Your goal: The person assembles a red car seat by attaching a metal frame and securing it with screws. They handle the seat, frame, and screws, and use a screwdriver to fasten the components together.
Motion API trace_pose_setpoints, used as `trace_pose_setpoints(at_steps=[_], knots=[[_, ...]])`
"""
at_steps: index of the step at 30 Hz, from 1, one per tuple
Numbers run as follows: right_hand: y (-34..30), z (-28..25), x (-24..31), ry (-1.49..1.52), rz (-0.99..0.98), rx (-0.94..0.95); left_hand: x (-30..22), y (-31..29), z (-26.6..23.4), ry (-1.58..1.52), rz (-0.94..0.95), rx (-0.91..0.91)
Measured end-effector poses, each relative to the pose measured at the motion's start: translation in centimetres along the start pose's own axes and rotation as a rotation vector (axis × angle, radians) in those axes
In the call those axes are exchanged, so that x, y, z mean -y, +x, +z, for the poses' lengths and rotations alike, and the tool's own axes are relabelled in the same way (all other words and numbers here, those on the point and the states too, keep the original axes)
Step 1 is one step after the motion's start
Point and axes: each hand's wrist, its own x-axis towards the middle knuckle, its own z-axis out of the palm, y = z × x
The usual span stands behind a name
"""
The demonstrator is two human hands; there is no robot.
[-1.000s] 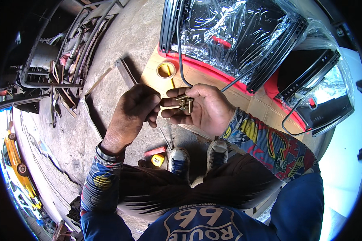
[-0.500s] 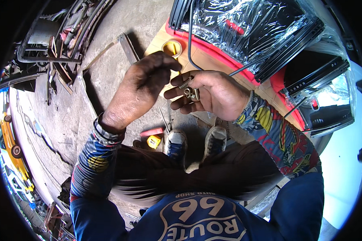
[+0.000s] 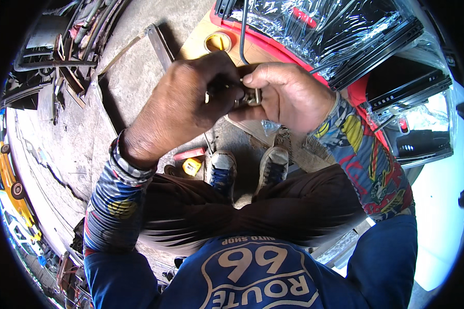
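Note:
Both of my hands meet in front of me, above my shoes. Several small brass-coloured bolts and nuts rest in the curled fingers of my right hand, its thumb pressed toward them. My left hand is closed, its fingertips pinched together right at that hardware. A small brass-coloured end shows by the left fingers, but blur and shadow hide what it belongs to. Patterned sleeves cover both forearms.
A yellow tape measure and a red block lie beside my left shoe. Ahead are a round yellow container, a metal bar and plastic-wrapped black-and-red panels. Scrap metal is piled at far left.
My left hand has moved right and closed in on the bolts and nuts. The right hand's fingers have curled up around them. My view has shifted slightly.

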Motion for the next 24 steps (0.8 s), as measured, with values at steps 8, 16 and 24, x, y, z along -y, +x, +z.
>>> trace_pose_setpoints(at_steps=[8,16,24], knots=[[-0.5,-1.9,2.3,-0.170,-0.170,-0.037,0.7,0.6,-1.5,-0.442,-0.105,-0.143],[-0.3,-1.3,1.4,-0.183,-0.179,-0.105,0.3,0.4,-0.8,-0.230,-0.037,-0.205],[0.1,-1.4,1.1,-0.153,-0.237,-0.044,0.7,0.7,0.4,-0.150,0.028,-0.162]])
